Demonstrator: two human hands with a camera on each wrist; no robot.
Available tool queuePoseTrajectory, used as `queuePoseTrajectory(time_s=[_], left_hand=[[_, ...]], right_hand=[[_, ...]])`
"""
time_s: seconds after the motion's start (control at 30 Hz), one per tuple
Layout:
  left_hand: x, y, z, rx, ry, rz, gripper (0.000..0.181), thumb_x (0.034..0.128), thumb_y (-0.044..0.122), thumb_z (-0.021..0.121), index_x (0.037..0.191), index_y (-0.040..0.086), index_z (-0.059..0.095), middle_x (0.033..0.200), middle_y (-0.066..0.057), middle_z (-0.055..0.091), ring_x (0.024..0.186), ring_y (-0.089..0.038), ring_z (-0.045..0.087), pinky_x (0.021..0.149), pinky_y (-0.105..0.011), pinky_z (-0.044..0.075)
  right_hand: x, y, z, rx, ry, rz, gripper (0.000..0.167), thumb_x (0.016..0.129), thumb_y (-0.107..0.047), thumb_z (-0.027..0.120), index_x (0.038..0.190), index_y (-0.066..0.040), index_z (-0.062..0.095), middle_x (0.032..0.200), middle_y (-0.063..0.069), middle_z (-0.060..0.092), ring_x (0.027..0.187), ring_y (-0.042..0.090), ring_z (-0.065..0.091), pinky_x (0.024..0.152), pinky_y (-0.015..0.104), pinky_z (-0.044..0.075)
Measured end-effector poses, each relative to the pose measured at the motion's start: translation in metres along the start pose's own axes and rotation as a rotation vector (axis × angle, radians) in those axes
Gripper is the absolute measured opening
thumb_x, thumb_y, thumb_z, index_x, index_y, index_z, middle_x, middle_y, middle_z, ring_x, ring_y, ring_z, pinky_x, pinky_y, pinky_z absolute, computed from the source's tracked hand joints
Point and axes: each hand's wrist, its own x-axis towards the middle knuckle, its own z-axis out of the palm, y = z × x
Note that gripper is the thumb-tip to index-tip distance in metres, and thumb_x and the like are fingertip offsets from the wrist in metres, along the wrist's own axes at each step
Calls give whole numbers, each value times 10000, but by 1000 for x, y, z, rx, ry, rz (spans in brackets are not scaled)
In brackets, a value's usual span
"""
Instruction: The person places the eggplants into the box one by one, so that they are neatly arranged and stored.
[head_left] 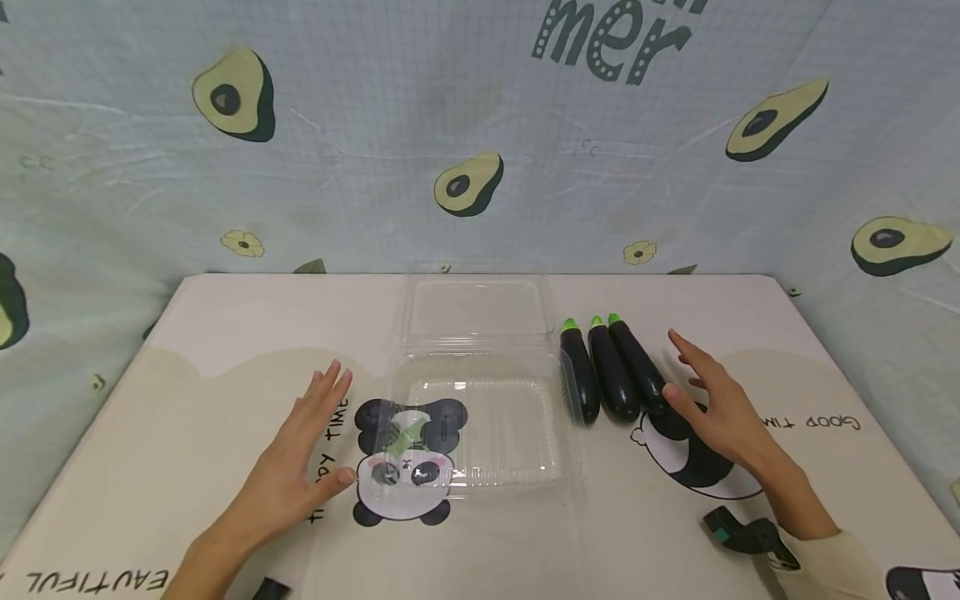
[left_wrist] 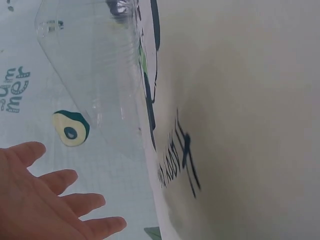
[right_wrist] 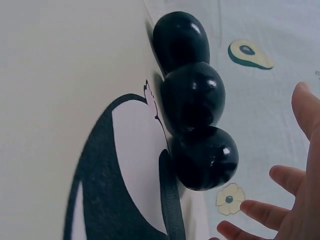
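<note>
A clear plastic clamshell box point(head_left: 517, 425) lies on the table with its lid point(head_left: 476, 308) folded back, away from me. To its right, three dark eggplants with bright green tips lie side by side: a left one point(head_left: 581, 379), a middle one point(head_left: 613, 375) and a right one point(head_left: 637, 362). My left hand point(head_left: 288, 467) is left of the box, fingers extended, holding nothing. Near the right eggplant my right hand point(head_left: 716, 412) hovers with spread fingers and grips nothing. The right wrist view shows the eggplants' rounded ends point(right_wrist: 205, 157) apart from the hand point(right_wrist: 295, 210).
The table point(head_left: 210, 400) has a printed cover with panda figures point(head_left: 405, 492) and lettering. Behind it hangs a pale curtain point(head_left: 360, 192) with avocado prints. A black wrist mount point(head_left: 750, 533) sits at my right wrist.
</note>
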Motion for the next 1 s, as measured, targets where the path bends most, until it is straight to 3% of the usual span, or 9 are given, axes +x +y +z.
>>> queuePoseTrajectory(time_s=[0.13,0.37,0.5,0.57,0.63,0.8,1.0], left_hand=[[1,2,3,-27,-5,15,884,869,610,556,1526,116,233,1588,-78,149,1444,-327,71,1130,-524,92],[2,5,11,-134,-23,-8,851,888,581,550,1530,127,222,1592,-52,141,1448,-300,76,985,-729,190],[2,4,15,-168,-39,-29,800,910,483,576,1534,142,210,1592,-49,145,1450,-253,103,995,-715,199],[2,3,17,-191,-39,-38,772,918,428,584,1533,144,215,1589,-63,156,1449,-244,116,1025,-686,187],[2,1,19,-224,-35,-32,749,927,390,583,1529,126,225,1583,-91,165,1446,-260,123,1095,-580,167],[3,-3,24,-304,-37,-8,738,912,306,604,1524,116,240,1585,-100,154,1444,-307,101,1142,-280,42],[3,-13,30,-328,-59,60,831,777,140,694,1501,75,293,1585,-130,131,1442,-317,98,1128,-236,37]], right_hand=[[1,1,4,12,6,8,701,933,-201,596,1532,-177,233,1498,187,318,1212,420,434,876,601,406],[0,3,11,46,15,44,669,946,-192,575,1529,-194,247,1493,158,339,1133,403,509,804,588,465],[0,4,14,52,50,57,647,948,-184,576,1521,-197,275,1466,159,380,1098,340,518,815,352,490],[0,6,16,49,71,59,634,947,-177,580,1514,-189,296,1446,159,408,1077,291,516,801,221,454],[-1,8,18,57,91,58,622,945,-162,583,1506,-184,317,1431,155,431,1053,245,512,794,143,411],[-2,12,24,76,140,56,594,933,-132,600,1481,-174,374,1377,150,492,964,88,507,757,109,405],[-2,16,29,104,170,27,589,903,-92,641,1448,-176,433,1301,144,545,850,54,509,665,113,414]])
